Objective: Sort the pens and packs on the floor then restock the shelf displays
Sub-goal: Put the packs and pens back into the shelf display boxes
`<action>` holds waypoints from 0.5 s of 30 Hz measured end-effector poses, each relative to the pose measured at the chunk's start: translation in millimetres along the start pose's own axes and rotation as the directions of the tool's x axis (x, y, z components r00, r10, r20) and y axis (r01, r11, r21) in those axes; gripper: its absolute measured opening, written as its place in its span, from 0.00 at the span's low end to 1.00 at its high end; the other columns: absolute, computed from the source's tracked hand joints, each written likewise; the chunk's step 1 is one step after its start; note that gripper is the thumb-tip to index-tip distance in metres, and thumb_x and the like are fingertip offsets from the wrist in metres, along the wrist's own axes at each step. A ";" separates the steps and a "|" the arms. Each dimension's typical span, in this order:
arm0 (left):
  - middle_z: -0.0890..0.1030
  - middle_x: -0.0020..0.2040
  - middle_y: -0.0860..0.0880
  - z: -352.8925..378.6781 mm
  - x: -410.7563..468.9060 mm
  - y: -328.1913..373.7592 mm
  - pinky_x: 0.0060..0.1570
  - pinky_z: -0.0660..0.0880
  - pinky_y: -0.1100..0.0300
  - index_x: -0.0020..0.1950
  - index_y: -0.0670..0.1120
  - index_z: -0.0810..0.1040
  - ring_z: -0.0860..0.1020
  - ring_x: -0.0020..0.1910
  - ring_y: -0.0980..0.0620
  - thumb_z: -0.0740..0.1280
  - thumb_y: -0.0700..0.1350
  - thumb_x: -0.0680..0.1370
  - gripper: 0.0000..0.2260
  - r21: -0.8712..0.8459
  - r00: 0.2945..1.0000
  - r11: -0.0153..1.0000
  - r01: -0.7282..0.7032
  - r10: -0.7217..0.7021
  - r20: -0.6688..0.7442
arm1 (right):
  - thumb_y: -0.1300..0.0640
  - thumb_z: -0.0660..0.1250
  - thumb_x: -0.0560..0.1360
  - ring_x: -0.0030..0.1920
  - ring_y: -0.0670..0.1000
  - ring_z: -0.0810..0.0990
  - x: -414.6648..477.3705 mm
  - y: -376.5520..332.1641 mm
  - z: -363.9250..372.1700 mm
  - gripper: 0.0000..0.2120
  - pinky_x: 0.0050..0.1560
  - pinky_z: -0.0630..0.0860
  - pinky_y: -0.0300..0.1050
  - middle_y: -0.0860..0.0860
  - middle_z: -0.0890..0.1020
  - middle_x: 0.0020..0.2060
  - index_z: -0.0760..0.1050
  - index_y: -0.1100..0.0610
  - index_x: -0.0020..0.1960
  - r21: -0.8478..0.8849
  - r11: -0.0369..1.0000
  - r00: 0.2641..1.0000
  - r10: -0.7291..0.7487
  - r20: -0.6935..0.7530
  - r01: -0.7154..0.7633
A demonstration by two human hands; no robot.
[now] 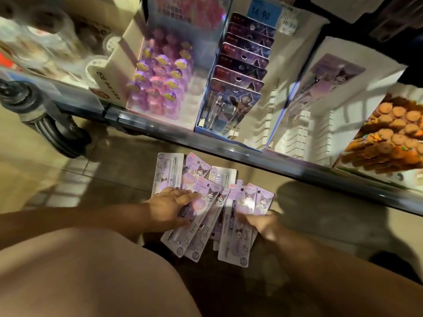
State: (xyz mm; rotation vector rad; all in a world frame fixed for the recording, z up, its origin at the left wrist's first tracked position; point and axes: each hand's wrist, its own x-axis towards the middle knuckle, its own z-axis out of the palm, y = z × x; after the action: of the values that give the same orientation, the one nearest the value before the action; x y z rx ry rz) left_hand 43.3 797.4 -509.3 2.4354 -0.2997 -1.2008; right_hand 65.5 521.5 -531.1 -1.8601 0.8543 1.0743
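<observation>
At the left edge of the frame a grey caster wheel (45, 120) stood on the tiled floor (68, 179). Above it, the shelf (206, 143) ran from the centre left down to the right edge. A box of purple and pink topped pens (158, 81) sat on it, just left of a row of carded packs (240, 72) below a blue price tag (263, 11).

In the lower middle, the purple pen packs (201, 234) lay fanned on the floor in front of the shelf, overlapping one another. The person's left hand (169, 207) lay flat on the left part of the fan, fingers and thumb spread on the cards. The right hand (261, 225) touched the right part of the pile, apart from the left. It was blurred, so whether it gripped a pack could not be told.

Further right on the shelf stood a white display box (320, 92), and at the right edge a tray of orange topped items (393, 131).
</observation>
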 end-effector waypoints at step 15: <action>0.73 0.62 0.51 -4.3 -10.6 -13.9 0.65 0.67 0.52 0.66 0.53 0.74 0.68 0.64 0.47 0.69 0.50 0.77 0.18 -0.340 0.882 0.933 0.119 -0.256 -0.396 | 0.56 0.73 0.65 0.47 0.64 0.83 -73.3 -21.1 -2.8 0.11 0.52 0.79 0.61 0.61 0.85 0.44 0.83 0.59 0.45 0.185 0.950 0.943 -0.285 0.172 0.253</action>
State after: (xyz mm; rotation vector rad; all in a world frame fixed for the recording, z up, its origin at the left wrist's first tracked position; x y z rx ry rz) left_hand 40.5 814.9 -505.7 2.4037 0.2492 -0.6717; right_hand 54.2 539.9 -457.8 -1.6478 0.5354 0.9670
